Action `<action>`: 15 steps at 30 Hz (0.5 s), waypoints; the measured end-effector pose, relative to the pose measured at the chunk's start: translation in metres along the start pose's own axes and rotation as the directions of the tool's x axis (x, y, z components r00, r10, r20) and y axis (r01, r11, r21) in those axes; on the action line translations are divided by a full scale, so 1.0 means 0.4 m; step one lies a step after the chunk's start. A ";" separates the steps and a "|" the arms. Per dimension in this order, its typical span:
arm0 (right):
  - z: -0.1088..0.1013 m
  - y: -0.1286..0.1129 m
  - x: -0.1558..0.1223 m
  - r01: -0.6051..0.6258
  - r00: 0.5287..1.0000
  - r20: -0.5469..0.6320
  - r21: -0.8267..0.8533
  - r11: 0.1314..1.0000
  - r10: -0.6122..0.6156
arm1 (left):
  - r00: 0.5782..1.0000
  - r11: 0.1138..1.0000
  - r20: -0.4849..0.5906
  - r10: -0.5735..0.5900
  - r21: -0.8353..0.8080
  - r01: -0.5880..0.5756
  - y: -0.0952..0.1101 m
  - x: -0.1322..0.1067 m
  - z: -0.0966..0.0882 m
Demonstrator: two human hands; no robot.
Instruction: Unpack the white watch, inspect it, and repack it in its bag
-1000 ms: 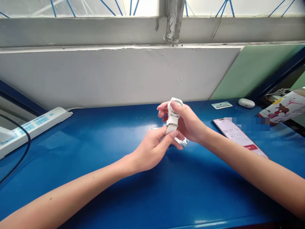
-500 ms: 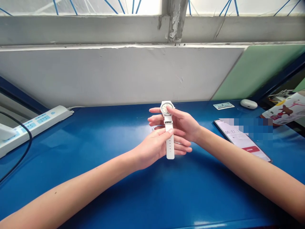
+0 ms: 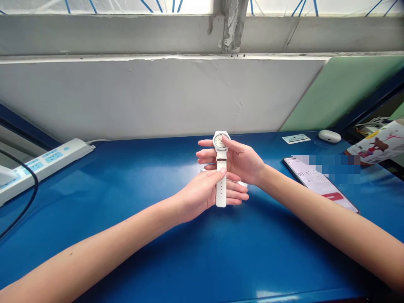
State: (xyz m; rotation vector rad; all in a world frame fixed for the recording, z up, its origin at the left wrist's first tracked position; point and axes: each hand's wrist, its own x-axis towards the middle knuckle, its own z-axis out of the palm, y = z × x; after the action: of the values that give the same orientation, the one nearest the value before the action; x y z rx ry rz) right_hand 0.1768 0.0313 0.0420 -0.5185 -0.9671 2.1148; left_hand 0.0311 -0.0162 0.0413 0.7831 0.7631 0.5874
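A white wristwatch [image 3: 221, 168] hangs upright above the blue table [image 3: 126, 202], its round dial on top and its strap straight down. My right hand [image 3: 243, 162] pinches the watch case at the top, thumb on the dial's edge. My left hand [image 3: 202, 191] grips the lower strap between thumb and fingers, just beneath the right hand. Both hands are closed on the watch at mid-table.
A white power strip [image 3: 41, 162] with a black cable [image 3: 22, 206] lies at the left. A phone [image 3: 318, 183] with a lit screen lies at the right, beyond it a small card [image 3: 296, 139], a white earbud case [image 3: 330, 136] and a printed packet [image 3: 378, 145]. A grey wall stands behind.
The strap, folded a second ago, now hangs straight. My right hand has shifted slightly left and my left hand has slid down onto the strap.
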 end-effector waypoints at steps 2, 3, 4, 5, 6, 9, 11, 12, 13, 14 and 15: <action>0.001 -0.004 0.000 0.007 1.000 -0.025 -0.001 1.000 -0.007 | 1.000 1.000 0.011 0.006 -0.010 -0.006 -0.001 0.000 -0.001; 0.001 -0.006 0.000 0.009 0.999 -0.036 0.000 1.000 -0.009 | 1.000 1.000 0.018 0.009 -0.018 -0.009 -0.002 0.000 -0.002; 0.002 -0.008 0.000 0.011 0.999 -0.046 0.003 1.000 -0.011 | 1.000 1.000 0.026 0.011 -0.027 -0.010 -0.004 0.000 -0.002; 0.002 -0.009 0.001 0.012 0.999 -0.052 0.007 1.000 -0.011 | 0.999 0.999 0.033 0.011 -0.034 -0.009 -0.005 -0.001 -0.003; 0.003 -0.010 0.001 0.010 0.998 -0.056 0.010 1.000 -0.009 | 0.999 0.999 0.039 0.010 -0.038 -0.008 -0.008 0.000 -0.004; 0.005 -0.010 0.003 0.000 0.998 -0.059 0.018 1.000 0.001 | 0.998 0.999 0.068 0.009 -0.045 -0.006 -0.013 0.001 -0.007; 0.007 -0.010 0.004 -0.006 0.998 -0.064 0.019 1.000 0.007 | 0.998 0.999 0.070 0.008 -0.038 -0.006 -0.014 0.004 -0.010; 0.008 -0.011 0.004 -0.004 0.998 -0.069 0.019 1.000 0.005 | 0.998 1.000 0.059 0.005 -0.031 -0.004 -0.013 0.005 -0.011; 0.008 -0.011 0.005 0.000 0.997 -0.071 0.020 1.000 0.002 | 0.999 1.000 0.043 0.000 -0.022 0.001 -0.012 0.006 -0.011; 0.009 -0.012 0.005 0.005 0.997 -0.073 0.021 1.000 -0.003 | 1.000 1.000 0.025 -0.005 -0.014 0.005 -0.011 0.007 -0.012; 0.009 -0.012 0.006 0.011 0.997 -0.072 0.024 1.000 -0.009 | 1.000 1.000 0.012 -0.009 -0.010 0.009 -0.010 0.008 -0.012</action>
State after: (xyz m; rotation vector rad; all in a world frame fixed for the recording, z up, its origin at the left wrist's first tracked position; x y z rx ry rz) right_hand 0.1754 0.0336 0.0479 -0.5723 -0.9011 2.0820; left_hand 0.0298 -0.0143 0.0348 0.7729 0.7516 0.5771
